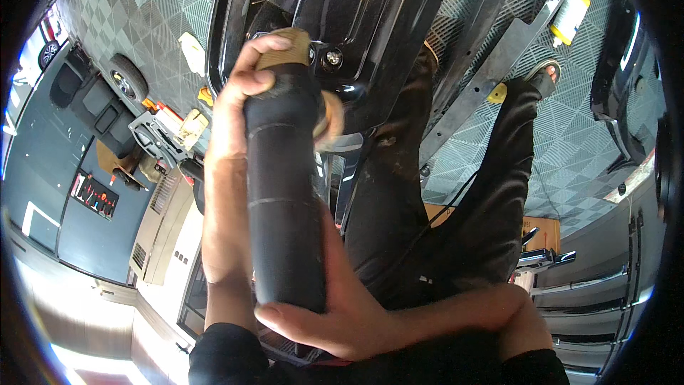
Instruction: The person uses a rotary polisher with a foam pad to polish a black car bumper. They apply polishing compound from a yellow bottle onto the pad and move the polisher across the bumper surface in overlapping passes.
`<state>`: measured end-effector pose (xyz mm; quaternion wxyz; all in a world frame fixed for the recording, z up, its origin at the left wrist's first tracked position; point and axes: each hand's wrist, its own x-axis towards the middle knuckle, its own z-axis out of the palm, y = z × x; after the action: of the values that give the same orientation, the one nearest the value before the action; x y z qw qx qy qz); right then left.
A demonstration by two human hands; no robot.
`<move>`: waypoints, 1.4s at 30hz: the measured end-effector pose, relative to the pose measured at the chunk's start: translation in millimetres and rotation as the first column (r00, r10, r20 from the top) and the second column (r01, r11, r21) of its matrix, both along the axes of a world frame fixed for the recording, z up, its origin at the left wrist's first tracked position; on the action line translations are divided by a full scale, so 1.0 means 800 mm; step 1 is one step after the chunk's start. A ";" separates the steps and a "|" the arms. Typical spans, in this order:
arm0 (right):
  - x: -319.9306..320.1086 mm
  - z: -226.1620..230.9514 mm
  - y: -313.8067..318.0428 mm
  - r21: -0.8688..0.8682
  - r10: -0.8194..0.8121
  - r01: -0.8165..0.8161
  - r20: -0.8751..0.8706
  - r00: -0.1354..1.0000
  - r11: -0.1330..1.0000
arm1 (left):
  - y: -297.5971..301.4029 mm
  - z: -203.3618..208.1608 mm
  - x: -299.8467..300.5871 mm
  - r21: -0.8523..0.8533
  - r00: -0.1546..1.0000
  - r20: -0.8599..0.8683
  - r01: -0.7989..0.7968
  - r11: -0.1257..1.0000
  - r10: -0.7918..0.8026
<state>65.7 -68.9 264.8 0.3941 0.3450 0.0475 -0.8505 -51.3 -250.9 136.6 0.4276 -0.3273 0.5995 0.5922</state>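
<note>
Both my hands are on a black polisher (pixel 285 192) with a long round body and a tan head. My left hand (pixel 242 93) wraps around its front end, with the thumb and fingers on the head. My right hand (pixel 338 324) grips the rear end of the body from below and the right. A blurred tan disc (pixel 331 120) shows beside the tool's head. Just beyond lies a glossy black car bumper (pixel 342 7) with small round sensors. Whether the disc touches the bumper I cannot tell.
A white bottle with yellow ends (pixel 570 16) and a yellow round pad (pixel 497 93) lie on the grey tiled floor at right. My legs (pixel 484 207) stretch forward beside the bumper. A dark cable (pixel 456 203) crosses them. A wheel (pixel 128 77) lies far left; a cardboard box (pixel 545 232) stands right.
</note>
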 end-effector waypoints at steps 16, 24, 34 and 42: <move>-0.057 -0.022 -0.020 -0.102 -0.130 0.138 0.077 0.988 0.985 | -0.023 -0.020 -0.028 0.003 0.994 0.039 -0.101 0.995 0.101; -0.022 -0.030 -0.009 -0.045 0.090 -0.091 -0.028 0.996 0.995 | -0.004 -0.002 -0.011 -0.016 0.982 -0.015 -0.191 0.981 0.191; 0.044 -0.085 0.090 0.183 0.316 -0.304 -0.042 0.948 0.935 | 0.015 -0.005 0.046 -0.132 0.911 -0.412 -0.098 0.986 0.035; 0.012 -0.142 0.161 0.521 0.741 -0.640 0.021 0.671 0.565 | 0.081 -0.025 0.095 -0.252 0.736 -0.676 -0.278 0.927 0.037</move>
<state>75.7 60.0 151.2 0.5892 0.2980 0.4307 -0.6152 24.3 -185.8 116.6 0.0735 -0.2153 0.7729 0.5923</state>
